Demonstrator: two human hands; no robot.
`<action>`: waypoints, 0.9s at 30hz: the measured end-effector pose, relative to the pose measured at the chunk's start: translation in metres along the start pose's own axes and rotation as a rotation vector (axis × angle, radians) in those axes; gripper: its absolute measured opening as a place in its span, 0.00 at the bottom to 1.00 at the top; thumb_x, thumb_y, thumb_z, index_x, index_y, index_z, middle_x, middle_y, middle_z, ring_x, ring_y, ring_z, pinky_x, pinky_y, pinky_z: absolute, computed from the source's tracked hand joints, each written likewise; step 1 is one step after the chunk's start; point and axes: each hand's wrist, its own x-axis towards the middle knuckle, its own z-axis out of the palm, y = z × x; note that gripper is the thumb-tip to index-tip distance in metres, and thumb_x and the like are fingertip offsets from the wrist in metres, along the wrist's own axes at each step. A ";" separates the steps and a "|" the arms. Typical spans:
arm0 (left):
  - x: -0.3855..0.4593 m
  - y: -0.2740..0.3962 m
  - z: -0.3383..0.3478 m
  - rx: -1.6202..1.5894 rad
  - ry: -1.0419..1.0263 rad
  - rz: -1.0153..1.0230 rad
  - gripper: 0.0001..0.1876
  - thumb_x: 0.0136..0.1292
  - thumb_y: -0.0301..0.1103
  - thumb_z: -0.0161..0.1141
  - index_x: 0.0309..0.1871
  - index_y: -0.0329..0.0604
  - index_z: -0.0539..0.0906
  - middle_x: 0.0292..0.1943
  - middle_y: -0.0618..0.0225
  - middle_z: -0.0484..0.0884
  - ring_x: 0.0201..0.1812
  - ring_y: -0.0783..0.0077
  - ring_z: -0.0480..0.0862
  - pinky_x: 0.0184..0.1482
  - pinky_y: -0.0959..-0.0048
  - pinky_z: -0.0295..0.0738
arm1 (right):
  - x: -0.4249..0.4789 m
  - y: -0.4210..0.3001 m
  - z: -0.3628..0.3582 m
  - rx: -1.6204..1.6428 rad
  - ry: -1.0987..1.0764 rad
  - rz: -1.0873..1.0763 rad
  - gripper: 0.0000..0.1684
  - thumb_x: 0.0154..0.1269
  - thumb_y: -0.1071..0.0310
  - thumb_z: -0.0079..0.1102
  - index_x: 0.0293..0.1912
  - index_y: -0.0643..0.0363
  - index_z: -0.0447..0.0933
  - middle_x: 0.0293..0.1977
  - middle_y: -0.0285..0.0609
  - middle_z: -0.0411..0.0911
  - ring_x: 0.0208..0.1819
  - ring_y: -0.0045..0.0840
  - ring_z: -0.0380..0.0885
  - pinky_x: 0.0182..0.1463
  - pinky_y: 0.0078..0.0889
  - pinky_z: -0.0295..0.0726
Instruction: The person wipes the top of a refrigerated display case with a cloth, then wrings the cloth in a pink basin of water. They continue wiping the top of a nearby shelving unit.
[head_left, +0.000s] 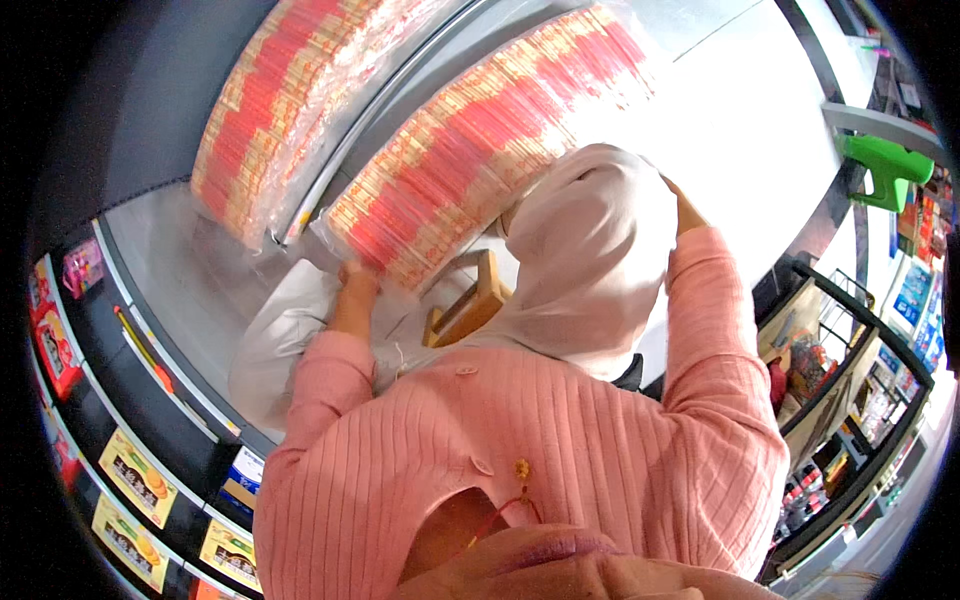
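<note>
A long row of red-and-beige packets (450, 165) in clear plastic wrap lies on the pale floor before my legs. My left hand (360, 279) is at its near left end, with the thumb against the wrap and most fingers hidden beneath. On the far side of my raised right knee is my right hand (686, 204); its fingers are out of sight behind the trouser leg, so what they touch cannot be told. A second wrapped row of similar packets (277, 97) stands farther left, past a thin metal-edged strip (352, 135).
A wooden stool (469, 304) shows between my legs. Dark shelves at left carry yellow boxes (137, 478) and a blue-and-white box (244, 478). On the right are a black-framed basket (847, 315) with goods and a green plastic object with a handle (889, 172).
</note>
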 end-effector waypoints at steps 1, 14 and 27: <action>-0.010 0.006 -0.004 -0.054 -0.002 0.019 0.21 0.67 0.49 0.47 0.50 0.42 0.77 0.45 0.65 0.79 0.45 0.67 0.79 0.44 0.68 0.76 | -0.002 0.025 0.005 0.103 -0.049 0.019 0.26 0.53 0.42 0.63 0.39 0.56 0.79 0.37 0.39 0.77 0.39 0.27 0.74 0.43 0.34 0.73; -0.334 0.123 0.005 -0.149 -0.589 0.707 0.13 0.62 0.27 0.57 0.49 0.36 0.77 0.42 0.67 0.80 0.42 0.73 0.80 0.46 0.73 0.74 | 0.085 0.029 0.090 0.668 -0.275 -0.079 0.30 0.54 0.41 0.60 0.45 0.56 0.76 0.42 0.41 0.76 0.43 0.30 0.73 0.47 0.37 0.73; -0.467 0.199 -0.055 0.084 -0.825 1.068 0.17 0.55 0.20 0.60 0.50 0.37 0.77 0.43 0.70 0.81 0.42 0.82 0.78 0.46 0.79 0.72 | 0.031 -0.001 0.105 0.840 -0.388 -0.293 0.34 0.55 0.40 0.56 0.52 0.57 0.72 0.47 0.43 0.74 0.47 0.34 0.73 0.51 0.40 0.72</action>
